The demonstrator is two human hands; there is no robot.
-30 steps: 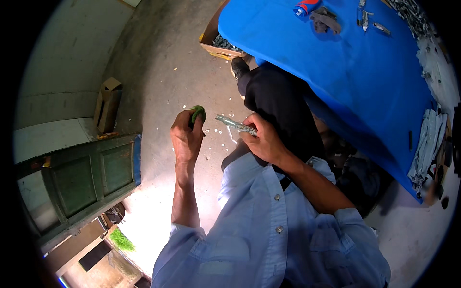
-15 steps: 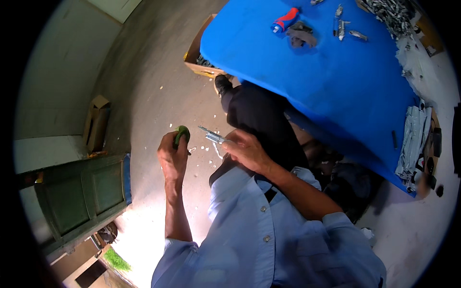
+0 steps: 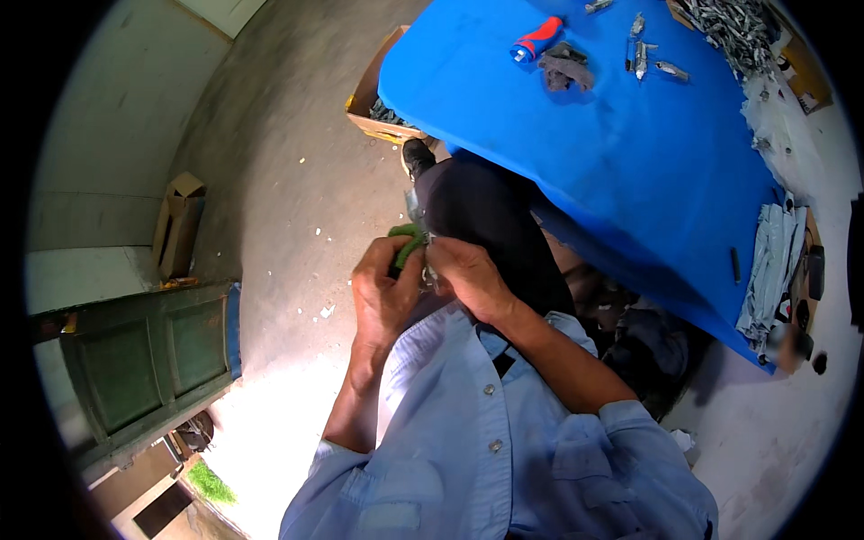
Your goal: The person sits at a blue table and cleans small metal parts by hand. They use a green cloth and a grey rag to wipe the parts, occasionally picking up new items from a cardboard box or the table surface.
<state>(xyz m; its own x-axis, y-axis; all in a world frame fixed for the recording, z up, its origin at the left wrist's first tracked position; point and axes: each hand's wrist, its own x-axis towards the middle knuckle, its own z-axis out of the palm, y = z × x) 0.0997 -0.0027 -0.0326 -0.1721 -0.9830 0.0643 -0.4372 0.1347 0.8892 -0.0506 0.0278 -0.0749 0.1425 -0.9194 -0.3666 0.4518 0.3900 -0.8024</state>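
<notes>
Closest to us, our left hand is curled around a green pad, and our right hand grips a slim metal piece pressed against it, above our dark trousers. A second ago the hands were apart; now they touch, pad and metal together between them. Beyond, the blue worktop carries a red-and-blue tool, a grey rag and small metal parts; a cardboard box sits on the floor.

Green scouring pad, shiny metal piece
</notes>
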